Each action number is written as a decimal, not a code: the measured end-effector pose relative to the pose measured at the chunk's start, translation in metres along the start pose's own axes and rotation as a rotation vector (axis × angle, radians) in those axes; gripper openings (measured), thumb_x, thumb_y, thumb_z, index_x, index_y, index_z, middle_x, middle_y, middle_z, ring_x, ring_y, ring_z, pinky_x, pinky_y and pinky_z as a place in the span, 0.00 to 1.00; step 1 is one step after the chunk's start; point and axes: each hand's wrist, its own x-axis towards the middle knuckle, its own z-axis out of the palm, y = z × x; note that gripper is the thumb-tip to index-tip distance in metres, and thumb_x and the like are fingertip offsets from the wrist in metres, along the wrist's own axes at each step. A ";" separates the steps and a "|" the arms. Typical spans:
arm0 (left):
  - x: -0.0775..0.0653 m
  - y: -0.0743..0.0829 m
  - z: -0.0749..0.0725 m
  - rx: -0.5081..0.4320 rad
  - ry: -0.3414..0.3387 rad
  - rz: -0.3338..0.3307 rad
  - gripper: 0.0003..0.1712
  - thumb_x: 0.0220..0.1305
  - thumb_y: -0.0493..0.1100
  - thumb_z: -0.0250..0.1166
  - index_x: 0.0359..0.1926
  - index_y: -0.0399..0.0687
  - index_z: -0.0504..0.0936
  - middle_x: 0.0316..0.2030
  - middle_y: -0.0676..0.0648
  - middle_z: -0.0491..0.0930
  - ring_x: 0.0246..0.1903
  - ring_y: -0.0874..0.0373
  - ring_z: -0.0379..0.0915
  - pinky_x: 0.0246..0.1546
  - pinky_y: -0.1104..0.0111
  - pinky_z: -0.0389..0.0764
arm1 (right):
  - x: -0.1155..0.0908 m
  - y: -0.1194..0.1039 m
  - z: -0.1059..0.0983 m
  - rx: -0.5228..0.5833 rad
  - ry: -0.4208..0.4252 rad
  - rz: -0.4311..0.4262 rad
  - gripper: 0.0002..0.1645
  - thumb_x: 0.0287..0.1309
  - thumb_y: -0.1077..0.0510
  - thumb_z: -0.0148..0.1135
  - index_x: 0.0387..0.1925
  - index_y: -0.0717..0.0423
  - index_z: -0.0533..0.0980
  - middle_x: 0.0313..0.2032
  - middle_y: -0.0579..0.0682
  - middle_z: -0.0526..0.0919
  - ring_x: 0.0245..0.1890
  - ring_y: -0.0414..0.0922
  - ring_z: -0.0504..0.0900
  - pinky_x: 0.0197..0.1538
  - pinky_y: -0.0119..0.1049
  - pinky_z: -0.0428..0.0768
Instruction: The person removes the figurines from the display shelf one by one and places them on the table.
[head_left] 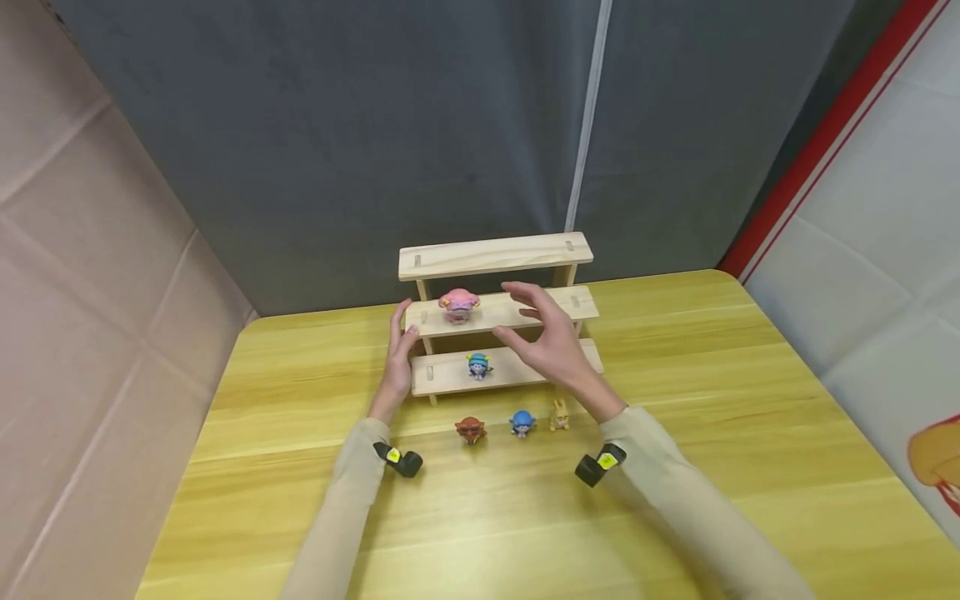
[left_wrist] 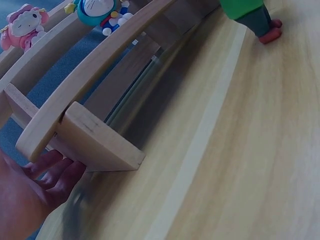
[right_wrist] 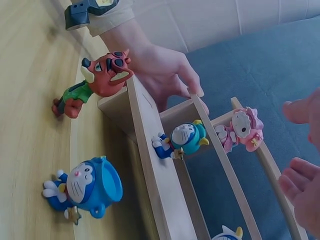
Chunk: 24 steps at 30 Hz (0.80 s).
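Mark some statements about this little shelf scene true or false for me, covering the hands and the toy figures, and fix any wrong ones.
1. The pink figure is on the top tier of the wooden shelf. False: it is on the middle tier.

2. The left hand touches the shelf at its left end. True.

3. The right hand is holding the yellow figure. False: its fingers hold nothing, and that figure is on the table.

4. The teal-capped figure is on the lowest tier. True.

5. The brown figure is between the blue figure and the yellow one. False: the blue one is in the middle.
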 end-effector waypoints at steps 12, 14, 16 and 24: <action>0.005 -0.015 -0.002 0.012 0.029 0.032 0.34 0.78 0.44 0.38 0.80 0.49 0.44 0.75 0.35 0.56 0.71 0.40 0.58 0.75 0.49 0.51 | 0.011 -0.030 0.014 0.072 -0.049 0.051 0.31 0.59 0.68 0.69 0.63 0.66 0.72 0.62 0.65 0.75 0.67 0.62 0.72 0.65 0.60 0.73; 0.005 -0.015 -0.003 0.014 0.031 0.032 0.34 0.77 0.44 0.38 0.80 0.49 0.44 0.75 0.35 0.57 0.70 0.40 0.59 0.74 0.48 0.52 | 0.015 -0.019 0.020 0.071 -0.056 0.057 0.31 0.60 0.66 0.70 0.64 0.63 0.72 0.63 0.62 0.75 0.67 0.59 0.73 0.66 0.57 0.74; 0.005 -0.015 -0.003 0.011 0.032 0.034 0.34 0.77 0.44 0.38 0.80 0.49 0.44 0.75 0.34 0.57 0.68 0.44 0.62 0.73 0.46 0.54 | 0.019 -0.008 0.026 0.070 -0.061 0.061 0.31 0.60 0.65 0.70 0.64 0.61 0.72 0.63 0.58 0.76 0.68 0.56 0.73 0.67 0.53 0.74; 0.006 -0.016 -0.001 0.003 0.036 0.033 0.33 0.79 0.44 0.38 0.80 0.49 0.44 0.72 0.34 0.61 0.55 0.64 0.70 0.68 0.47 0.60 | 0.027 0.010 0.036 0.081 -0.059 0.068 0.31 0.59 0.65 0.71 0.64 0.58 0.73 0.63 0.57 0.77 0.67 0.56 0.75 0.65 0.51 0.76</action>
